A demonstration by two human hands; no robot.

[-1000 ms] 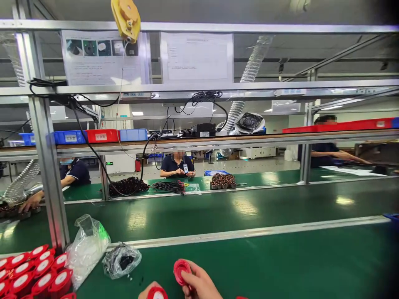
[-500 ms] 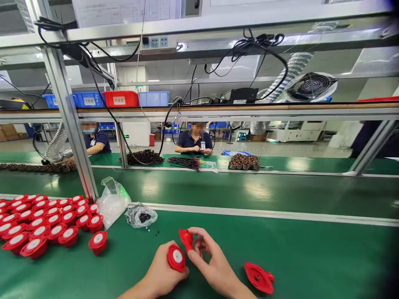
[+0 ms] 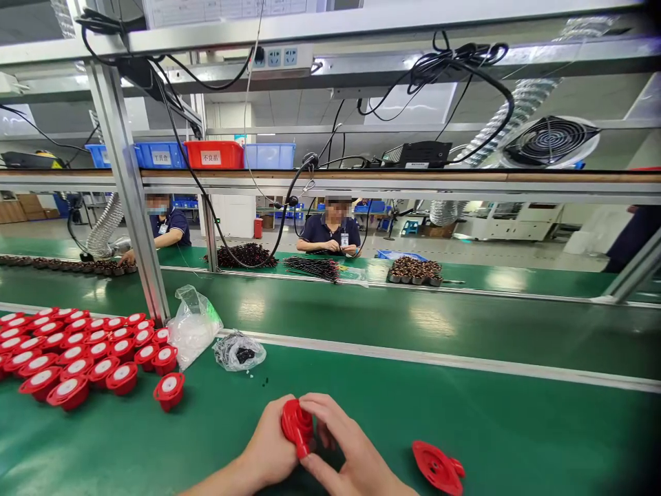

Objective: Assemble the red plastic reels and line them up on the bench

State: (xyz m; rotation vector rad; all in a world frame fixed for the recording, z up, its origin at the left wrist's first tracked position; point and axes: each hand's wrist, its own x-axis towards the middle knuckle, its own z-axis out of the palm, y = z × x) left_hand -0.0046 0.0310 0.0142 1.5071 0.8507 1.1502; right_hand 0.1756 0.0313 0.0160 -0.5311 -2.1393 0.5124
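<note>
My left hand [image 3: 271,444] is wrapped round a red plastic housing, whose white-disc face is now hidden. Over that face sits a red plastic cover [image 3: 296,421] with a short spout pointing down toward me. My right hand [image 3: 356,451] grips this cover, fingers at its top and thumb by the spout. Whether the cover is fully seated I cannot tell. A second red cover [image 3: 436,468] lies inner side up on the green bench, right of my hands. One red housing with a white disc [image 3: 169,390] stands apart at the left.
Many similar red housings [image 3: 67,355] crowd the left side. Near the metal post [image 3: 129,186] lie a clear plastic bag [image 3: 193,327] and a smaller bag of black parts [image 3: 240,351]. Two co-workers sit across the green line; bins [image 3: 214,155] stand on the shelf above.
My right hand has brought the cover leftward onto the housing in my left hand, hiding the white disc. The view has shifted slightly, so the surroundings appear moved.
</note>
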